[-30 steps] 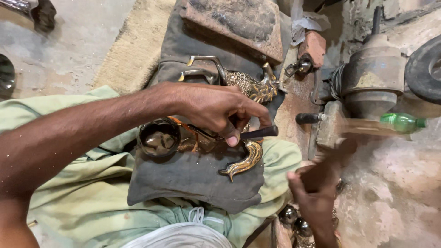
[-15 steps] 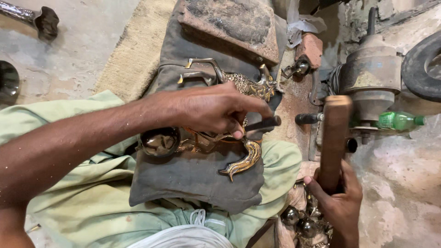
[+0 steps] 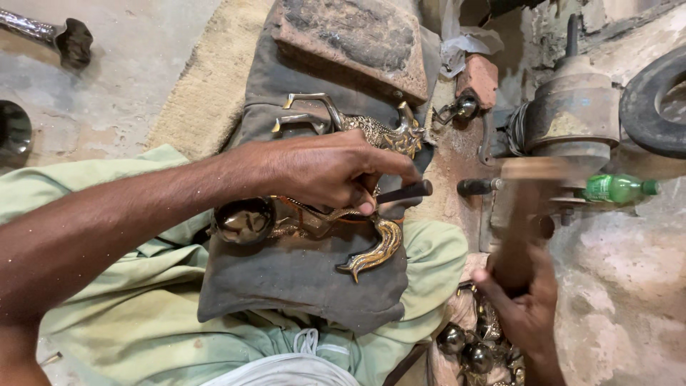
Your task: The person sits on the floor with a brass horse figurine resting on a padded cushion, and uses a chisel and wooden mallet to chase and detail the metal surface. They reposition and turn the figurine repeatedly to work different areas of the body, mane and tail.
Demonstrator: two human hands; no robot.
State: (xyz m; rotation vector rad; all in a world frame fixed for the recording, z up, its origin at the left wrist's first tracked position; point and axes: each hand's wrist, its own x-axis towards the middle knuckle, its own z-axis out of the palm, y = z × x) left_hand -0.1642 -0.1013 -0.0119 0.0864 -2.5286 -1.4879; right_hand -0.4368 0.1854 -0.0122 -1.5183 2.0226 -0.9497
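Since half a second ago our right hand has dropped the wooden mallet a little and tipped its head toward the punch, and it shows blurred with motion; our left hand has hardly shifted. We grip the mallet's handle with the right fingers wrapped fully around it, low at the right side of the view, beside a cluster of small dark metal balls. Our left hand pinches a short dark metal punch between thumb and fingertips, fingers narrow and closed on it, with its blunt end pointing right toward the mallet. Under that hand lies the ornate brass piece with a curled golden tail and a shiny dark round bowl at its left end, resting on the grey folded cloth pad over our lap, near the pad's right edge. At the pad's far edge a second engraved brass fitting with hooked arms lies just below a flat rusty metal slab. Beyond the pad's right edge stand a grey motor housing, a green plastic bottle and part of a black rubber tyre.
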